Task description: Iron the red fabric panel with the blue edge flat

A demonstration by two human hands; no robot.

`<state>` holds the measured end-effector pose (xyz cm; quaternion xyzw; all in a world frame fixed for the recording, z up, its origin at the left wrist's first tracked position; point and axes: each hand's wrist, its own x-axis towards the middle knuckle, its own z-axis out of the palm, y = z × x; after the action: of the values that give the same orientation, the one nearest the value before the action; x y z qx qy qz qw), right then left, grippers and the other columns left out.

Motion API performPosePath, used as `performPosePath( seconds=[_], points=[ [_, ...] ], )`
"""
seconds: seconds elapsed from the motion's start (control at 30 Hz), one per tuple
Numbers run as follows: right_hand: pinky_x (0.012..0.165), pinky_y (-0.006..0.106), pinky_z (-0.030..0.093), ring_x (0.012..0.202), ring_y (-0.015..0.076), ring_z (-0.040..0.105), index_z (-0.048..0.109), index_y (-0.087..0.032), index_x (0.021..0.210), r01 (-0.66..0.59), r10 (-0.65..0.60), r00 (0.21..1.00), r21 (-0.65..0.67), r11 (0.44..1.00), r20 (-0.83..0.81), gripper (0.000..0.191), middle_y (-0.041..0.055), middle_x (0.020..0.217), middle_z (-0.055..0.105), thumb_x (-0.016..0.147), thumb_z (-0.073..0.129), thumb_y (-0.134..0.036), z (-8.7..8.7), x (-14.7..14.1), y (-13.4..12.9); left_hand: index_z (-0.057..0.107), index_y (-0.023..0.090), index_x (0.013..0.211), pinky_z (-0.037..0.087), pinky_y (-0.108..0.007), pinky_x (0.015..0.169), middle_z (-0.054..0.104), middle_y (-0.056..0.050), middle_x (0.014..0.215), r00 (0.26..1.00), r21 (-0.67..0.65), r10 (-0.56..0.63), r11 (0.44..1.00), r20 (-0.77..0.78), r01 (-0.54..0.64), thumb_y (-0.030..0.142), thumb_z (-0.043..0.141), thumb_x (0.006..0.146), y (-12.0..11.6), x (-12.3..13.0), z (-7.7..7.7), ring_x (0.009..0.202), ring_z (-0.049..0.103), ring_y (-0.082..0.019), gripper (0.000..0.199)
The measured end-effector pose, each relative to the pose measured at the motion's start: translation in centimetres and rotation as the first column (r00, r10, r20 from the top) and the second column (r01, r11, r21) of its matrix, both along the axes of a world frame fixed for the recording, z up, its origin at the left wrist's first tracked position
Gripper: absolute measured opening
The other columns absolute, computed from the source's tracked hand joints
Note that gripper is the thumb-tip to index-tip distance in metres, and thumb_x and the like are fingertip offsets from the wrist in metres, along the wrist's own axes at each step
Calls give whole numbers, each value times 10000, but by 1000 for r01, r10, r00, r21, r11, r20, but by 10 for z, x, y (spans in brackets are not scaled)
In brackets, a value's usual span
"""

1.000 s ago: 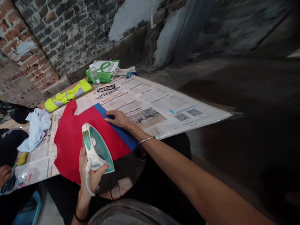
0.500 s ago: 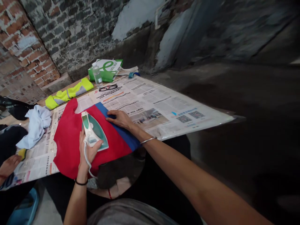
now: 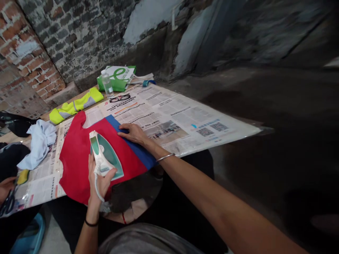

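Observation:
A red fabric panel with a blue strip along one edge lies flat on spread newspaper. My left hand is shut around the handle of a white and teal steam iron, which sits on the red fabric. The iron's white cord trails down past my wrist. My right hand lies flat on the blue strip, holding nothing. The fabric under the iron is hidden.
Past the newspaper are a folded hi-vis yellow garment, black glasses, a water bottle and a green-and-white bag. A crumpled pale blue cloth lies left, beside another person's hand. A brick wall rises behind.
My left hand and the iron have slid up the red fabric, away from me. My right hand stays on the blue strip. The other person's hand has shifted slightly at the left edge.

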<state>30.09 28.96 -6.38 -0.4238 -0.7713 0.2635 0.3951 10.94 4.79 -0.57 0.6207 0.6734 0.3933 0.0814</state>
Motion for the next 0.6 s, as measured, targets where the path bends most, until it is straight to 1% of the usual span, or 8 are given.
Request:
performPosePath(
  seconds=[0.13, 0.2, 0.27, 0.33, 0.4, 0.5, 0.6],
  points=[
    [1151, 456, 550, 1237, 307, 746, 840, -246, 1128, -9, 9, 1000, 11, 1000, -12, 280, 68, 1285, 811, 885, 783, -372, -1, 0, 0, 702, 254, 1382, 384, -581, 1300, 671, -147, 1490, 1000, -43, -4, 999, -20, 3, 546, 784, 845, -34, -1, -10, 1523, 509, -389, 617],
    [1150, 472, 552, 1235, 313, 746, 841, -245, 1134, -9, 9, 1000, 13, 1000, -19, 289, 70, 1284, 811, 882, 782, -374, -2, 0, 1, 696, 252, 1399, 379, -595, 1301, 670, -151, 1491, 1000, -50, -14, 999, -16, 13, 570, 793, 836, -43, -1, -14, 1531, 499, -398, 654],
    [1148, 481, 556, 1231, 314, 748, 842, -254, 1138, -6, 6, 1000, 12, 1000, -24, 294, 66, 1281, 812, 875, 787, -373, -3, 0, 1, 694, 254, 1406, 377, -597, 1302, 677, -148, 1480, 1000, -43, -14, 999, -16, 14, 572, 805, 828, -45, -1, -15, 1537, 492, -399, 669],
    [1148, 481, 558, 1231, 311, 749, 842, -264, 1143, -3, 3, 1000, 8, 1000, -27, 296, 60, 1281, 812, 873, 790, -372, -4, 1, 1, 697, 250, 1402, 373, -591, 1308, 685, -146, 1469, 999, -34, -19, 999, -29, 18, 561, 811, 824, -41, -1, -13, 1547, 481, -396, 666],
    [1151, 478, 557, 1238, 312, 746, 841, -256, 1147, -6, 6, 1000, 6, 1000, -25, 300, 66, 1291, 809, 878, 787, -377, -5, 1, 1, 702, 242, 1393, 363, -580, 1317, 690, -143, 1464, 999, -38, -29, 999, -36, 27, 551, 817, 815, -31, -1, -9, 1565, 456, -394, 666],
    [1158, 472, 550, 1251, 314, 740, 838, -233, 1147, -13, 13, 1000, 7, 1000, -18, 306, 83, 1300, 804, 886, 783, -384, -5, 1, 1, 697, 242, 1388, 347, -569, 1328, 685, -132, 1477, 1000, -42, -28, 999, 1, 28, 535, 811, 816, -8, -3, -3, 1591, 416, -385, 653],
    [1160, 473, 548, 1259, 312, 736, 835, -233, 1151, -8, 8, 1000, -1, 1000, -13, 307, 80, 1302, 804, 889, 781, -385, -6, 1, 1, 683, 253, 1393, 364, -562, 1318, 666, -132, 1506, 1000, -10, -12, 1000, 16, 12, 507, 790, 844, 21, -7, 0, 1572, 447, -370, 615]
  ],
)
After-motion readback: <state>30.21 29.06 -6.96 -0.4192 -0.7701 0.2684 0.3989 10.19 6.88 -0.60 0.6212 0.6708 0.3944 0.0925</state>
